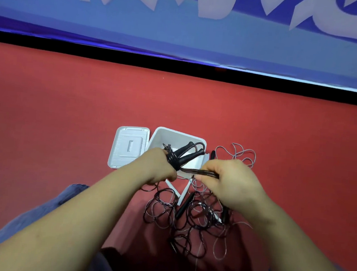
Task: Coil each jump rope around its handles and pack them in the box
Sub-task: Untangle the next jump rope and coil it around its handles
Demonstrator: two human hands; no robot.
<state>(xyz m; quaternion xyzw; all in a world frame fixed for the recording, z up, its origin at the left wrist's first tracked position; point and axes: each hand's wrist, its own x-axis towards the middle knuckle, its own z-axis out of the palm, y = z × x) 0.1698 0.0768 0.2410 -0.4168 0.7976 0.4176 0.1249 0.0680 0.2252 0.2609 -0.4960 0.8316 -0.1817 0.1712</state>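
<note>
Jump rope, part-coiled: left hand (160,168) grips the paired black handles (188,154), long axis pointing up-right over the open white box (173,135); right hand (231,180), just beside, pinches the taut cord (200,172) running crosswise between them.

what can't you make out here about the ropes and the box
Head view only:
- Floor of the white box: hidden by the two black handles and both hands.
- Number of loose ropes: the cords tangle and the right hand covers part.
- Left hand fingers: curled out of sight.
- Lid marking: too small.
</note>
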